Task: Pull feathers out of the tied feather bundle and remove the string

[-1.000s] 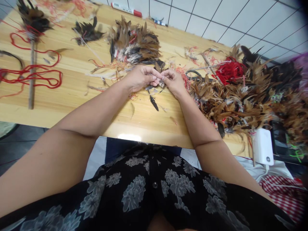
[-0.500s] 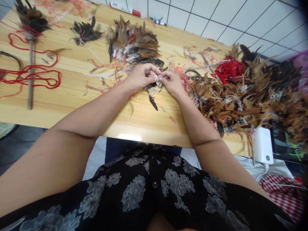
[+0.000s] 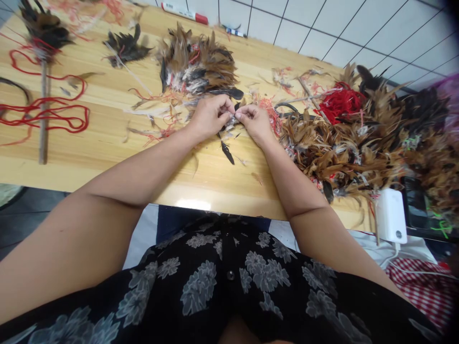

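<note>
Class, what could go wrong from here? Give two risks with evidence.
The left hand and right hand pinch at a small pale tuft; it might slip and get lost among the scattered feathers. The white device sits at the near edge of the table with a cable attached, so a tug could pull it down.

I have room between my 2 forearms (image 3: 143, 160), past a black feather (image 3: 227, 153); a feather heap (image 3: 344, 150) blocks my right hand (image 3: 256, 123) rightward, and a feather bundle (image 3: 201, 62) stands ahead of my left hand (image 3: 210, 114).
</note>
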The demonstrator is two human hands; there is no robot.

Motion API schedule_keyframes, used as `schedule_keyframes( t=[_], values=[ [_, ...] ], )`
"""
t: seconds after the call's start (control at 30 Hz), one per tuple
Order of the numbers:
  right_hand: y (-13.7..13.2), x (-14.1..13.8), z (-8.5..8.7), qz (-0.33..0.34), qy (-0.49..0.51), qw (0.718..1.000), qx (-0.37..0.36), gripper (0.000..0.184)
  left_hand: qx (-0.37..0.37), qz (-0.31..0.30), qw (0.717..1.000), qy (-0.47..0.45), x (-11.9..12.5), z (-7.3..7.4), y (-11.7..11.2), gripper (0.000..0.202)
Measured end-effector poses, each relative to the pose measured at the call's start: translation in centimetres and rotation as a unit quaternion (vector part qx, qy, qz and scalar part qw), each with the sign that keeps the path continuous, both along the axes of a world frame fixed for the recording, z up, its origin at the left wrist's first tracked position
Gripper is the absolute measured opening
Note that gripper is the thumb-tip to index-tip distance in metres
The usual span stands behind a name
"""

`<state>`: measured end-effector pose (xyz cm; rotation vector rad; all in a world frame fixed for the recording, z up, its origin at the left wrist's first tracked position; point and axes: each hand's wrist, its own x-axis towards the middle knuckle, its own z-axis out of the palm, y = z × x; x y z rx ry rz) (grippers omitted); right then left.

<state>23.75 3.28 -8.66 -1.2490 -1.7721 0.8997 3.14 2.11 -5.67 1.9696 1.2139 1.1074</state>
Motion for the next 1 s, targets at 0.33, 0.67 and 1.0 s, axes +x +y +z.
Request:
schedule_keyframes(
  t=[0.33, 0.67, 1.0],
  values=[
    [0.4, -0.15, -0.63, 0.012, 0.025, 0.999, 0.017, 0.037, -0.03, -0.015, 0.998, -0.058, 0.12, -0.41, 0.47, 0.016],
    [0.04, -0.18, 0.04, 0.037, 0.036, 0.999, -0.003, 0.058, 0.0, -0.024, 0.999, -0.035, -0.18, -0.61, 0.61, 0.013],
    [0.27, 0.01, 0.02, 0.045, 0.05, 0.998, -0.014, 0.057, -0.004, -0.033, 0.999, -0.023, -0.18, -0.54, 0.67, 0.013]
  ],
)
